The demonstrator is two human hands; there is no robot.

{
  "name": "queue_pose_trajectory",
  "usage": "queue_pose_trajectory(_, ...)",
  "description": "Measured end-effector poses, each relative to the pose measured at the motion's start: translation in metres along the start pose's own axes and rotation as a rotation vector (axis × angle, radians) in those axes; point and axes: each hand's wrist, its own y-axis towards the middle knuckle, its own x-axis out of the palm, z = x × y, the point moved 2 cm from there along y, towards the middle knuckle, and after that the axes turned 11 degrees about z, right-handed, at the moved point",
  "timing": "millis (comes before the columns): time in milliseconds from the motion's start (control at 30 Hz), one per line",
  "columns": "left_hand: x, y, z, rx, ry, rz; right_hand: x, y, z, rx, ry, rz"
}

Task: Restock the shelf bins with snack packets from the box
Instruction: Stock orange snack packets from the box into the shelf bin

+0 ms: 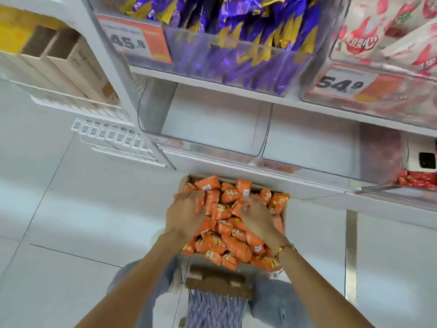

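Note:
A cardboard box (214,284) on the floor is heaped with several small orange snack packets (233,242). My left hand (184,215) is dug into the left side of the heap, its fingers curled among the packets. My right hand (257,217) reaches into the middle of the pile, fingers bent round packets and partly blurred. Above the box, two clear shelf bins, the left one (208,147) and the right one (307,162), hold nothing.
On the upper shelf, a clear bin (236,65) holds purple and gold packets and another bin (378,91) holds red and white packets. Red packets (417,179) lie at the far right of the low shelf. White shelving with barcode tags (111,133) stands to the left over tiled floor.

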Motion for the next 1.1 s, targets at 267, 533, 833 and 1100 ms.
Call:
queue_pose_trajectory(267,0.170,0.072,-0.078,0.332,0.084,0.165,0.081,0.090,0.101,-0.277,-0.254,0.349)
queue_pose_trajectory(533,0.226,0.104,-0.093,0.303,0.082,0.287,0.131,0.136,0.121,-0.599,-0.462,0.224)
queue_pose_trajectory(833,0.211,0.097,-0.079,0.298,0.101,0.173,0.135,0.132,0.098,-0.529,-0.571,0.225)
queue_pose_trajectory(1100,0.196,0.077,-0.057,0.067,-0.509,0.087,0.088,0.101,0.110,-0.577,-0.359,0.365)
